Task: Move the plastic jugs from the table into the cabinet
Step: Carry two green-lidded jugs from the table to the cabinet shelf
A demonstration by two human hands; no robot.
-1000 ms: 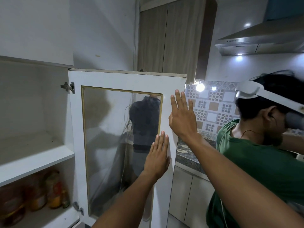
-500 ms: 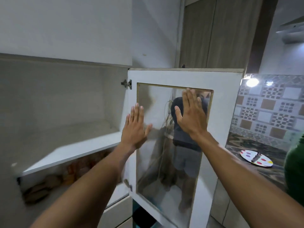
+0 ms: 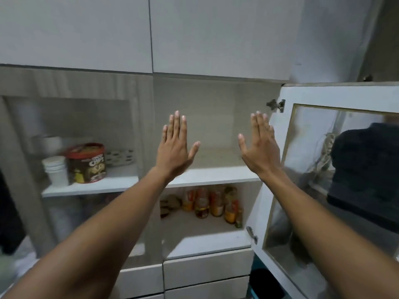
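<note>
Head view: left hand [image 3: 175, 147] and right hand [image 3: 260, 145] raised flat, fingers spread, each grip empty, before open cabinet's bare upper shelf [image 3: 216, 176]. Glass door [image 3: 336, 169] swung right. Jugs out of frame; neither hand judged nearer.

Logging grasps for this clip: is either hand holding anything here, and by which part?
Nothing is held. The left hand and right hand are both raised, flat and open, in front of the open cabinet.

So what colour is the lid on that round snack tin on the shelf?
Red, on the snack tin; the head view shows it clearly.
</note>
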